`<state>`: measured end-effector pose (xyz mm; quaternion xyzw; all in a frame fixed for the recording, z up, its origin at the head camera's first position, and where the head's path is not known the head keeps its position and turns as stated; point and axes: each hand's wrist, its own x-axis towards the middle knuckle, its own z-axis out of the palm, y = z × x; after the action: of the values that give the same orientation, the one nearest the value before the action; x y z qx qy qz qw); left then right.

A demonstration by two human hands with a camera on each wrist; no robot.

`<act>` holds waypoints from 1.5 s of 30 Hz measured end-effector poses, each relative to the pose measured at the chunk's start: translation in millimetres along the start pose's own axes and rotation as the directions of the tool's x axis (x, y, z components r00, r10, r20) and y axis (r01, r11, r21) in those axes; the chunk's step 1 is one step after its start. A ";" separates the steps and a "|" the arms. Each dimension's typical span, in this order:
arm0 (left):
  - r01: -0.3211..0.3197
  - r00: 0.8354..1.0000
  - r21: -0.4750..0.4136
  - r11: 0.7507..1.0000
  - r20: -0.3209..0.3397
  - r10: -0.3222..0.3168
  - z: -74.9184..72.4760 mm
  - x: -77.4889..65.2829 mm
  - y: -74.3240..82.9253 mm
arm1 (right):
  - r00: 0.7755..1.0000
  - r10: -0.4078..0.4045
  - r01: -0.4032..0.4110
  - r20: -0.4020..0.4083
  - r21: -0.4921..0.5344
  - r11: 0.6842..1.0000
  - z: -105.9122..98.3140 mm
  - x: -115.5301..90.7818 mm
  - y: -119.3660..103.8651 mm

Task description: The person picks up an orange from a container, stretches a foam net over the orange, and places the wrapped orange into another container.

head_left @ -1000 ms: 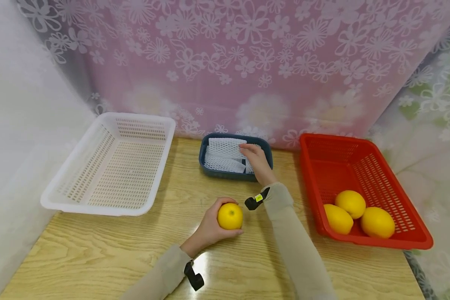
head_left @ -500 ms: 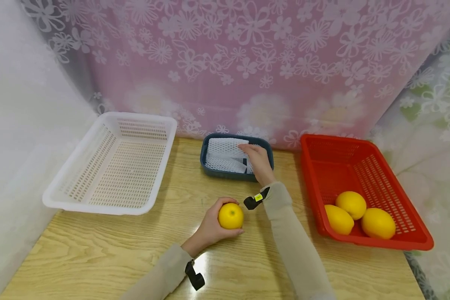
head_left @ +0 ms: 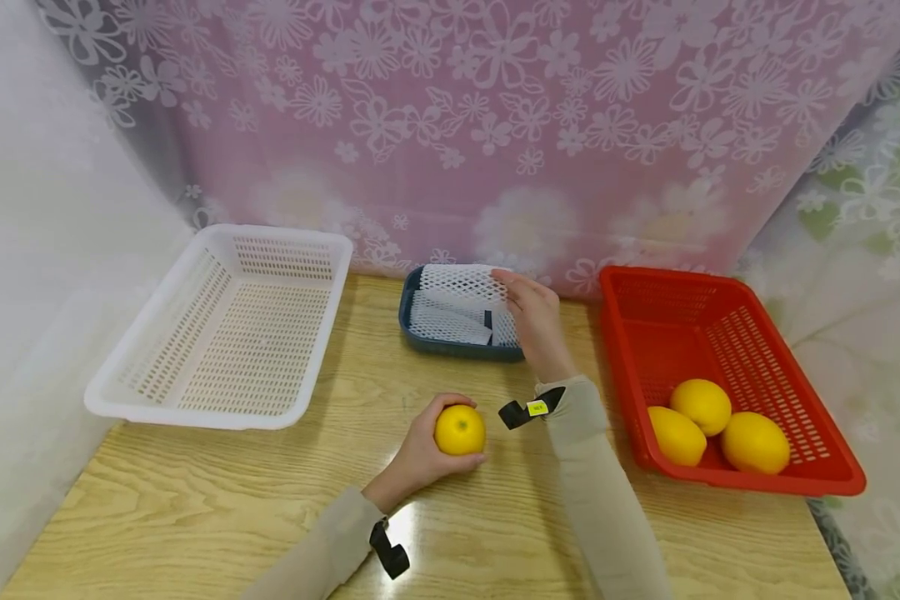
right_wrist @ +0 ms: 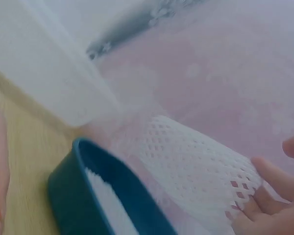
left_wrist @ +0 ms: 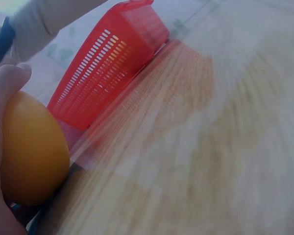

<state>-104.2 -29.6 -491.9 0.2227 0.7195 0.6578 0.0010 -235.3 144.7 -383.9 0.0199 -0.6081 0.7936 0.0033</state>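
Low over the middle of the table, my left hand (head_left: 422, 452) holds a lemon (head_left: 461, 430), thumb and fingers curled round its sides. In the left wrist view the lemon (left_wrist: 33, 149) shows a smooth, oval side. My right hand (head_left: 534, 315) is at the right side of a dark blue tray (head_left: 461, 347) and pinches the end of a white foam net sleeve (head_left: 461, 279). The right wrist view shows this net sleeve (right_wrist: 196, 169) raised beside the tray (right_wrist: 63, 191), its open end at my fingertips. More white net sleeves (head_left: 446, 317) lie in the tray.
To the right stands a red basket (head_left: 776, 485) with several lemons (head_left: 755, 443) at its near end. A white basket (head_left: 296, 408) stands at the left. Behind the wooden table (head_left: 217, 508) hangs a pink flowered curtain (head_left: 435, 167).
My right hand has moved right and slightly up, lifting the top net sleeve partly above the tray. My left hand and its lemon have stayed in place.
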 end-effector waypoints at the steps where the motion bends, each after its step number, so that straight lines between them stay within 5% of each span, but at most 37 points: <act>1: 0.000 1.000 -0.002 1.000 0.000 0.000 -0.1 0.0 0.3 | 1.000 0.005 -0.005 0.007 0.032 0.999 1.1 -3.0 -3.8; 5: -0.008 1.000 0.002 1.000 0.001 0.008 -0.2 -1.0 1.2 | 0.998 0.026 -0.035 0.054 0.177 0.984 5.6 -18.6 -16.7; 11: -0.042 0.999 0.005 0.999 0.000 0.042 0.3 -1.0 -0.3 | 0.984 0.006 -0.077 0.176 0.398 0.914 9.0 -46.1 -26.3; 23: -0.056 0.998 0.017 0.998 0.000 0.056 -1.0 -0.7 -1.3 | 0.966 0.027 -0.184 0.258 0.608 0.772 13.9 -84.8 -25.0; 28: -0.143 0.990 0.041 0.989 -0.011 0.144 -0.9 0.1 -2.4 | 0.958 0.042 -0.223 0.282 0.648 0.728 18.0 -95.8 -20.5; 32: -0.192 0.981 0.031 0.981 -0.026 0.193 -0.7 0.0 -5.2 | 0.945 0.046 -0.258 0.323 0.653 0.712 21.3 -103.3 -15.1; 36: -0.141 0.989 0.001 0.990 -0.041 0.140 -0.6 -2.8 -3.8 | 0.933 0.065 -0.294 0.353 0.649 0.702 22.7 -109.4 -6.1; 40: -0.116 0.992 -0.017 0.993 -0.049 0.115 0.4 -3.8 -4.0 | 0.938 0.165 -0.328 0.304 0.628 0.705 22.4 -113.8 4.2; 45: -0.113 0.992 0.024 0.993 -0.060 0.114 3.4 -1.1 -25.5 | 0.932 0.284 -0.362 0.224 0.605 0.710 20.5 -118.0 16.7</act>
<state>-110.4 -27.7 -516.7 0.2430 0.7122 0.6557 -0.0610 -117.3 122.8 -398.9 -0.0415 -0.2963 0.9376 -0.1773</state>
